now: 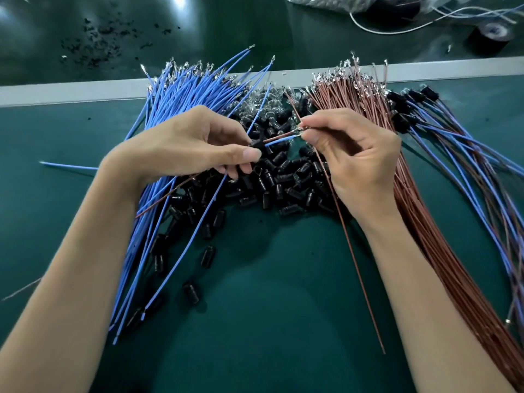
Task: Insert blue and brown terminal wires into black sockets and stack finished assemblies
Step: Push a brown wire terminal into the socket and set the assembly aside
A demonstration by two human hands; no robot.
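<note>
Right now my left hand (192,146) has its thumb and fingers curled in, pinching one black socket (257,145) at the fingertips, just above the heap of loose sockets (283,180) in the middle of the green mat (269,307). My right hand (351,157) pinches the metal terminal ends of one blue wire (279,141) and one brown wire (279,135) between thumb and forefinger. Both wires reach across to the socket; whether they are seated in it I cannot tell. The blue wire bundle (181,89) fans out under my left wrist, and the brown wire bundle (419,222) lies under my right. The finished assemblies (442,137) are stacked at the far right, beside the brown bundle.
</note>
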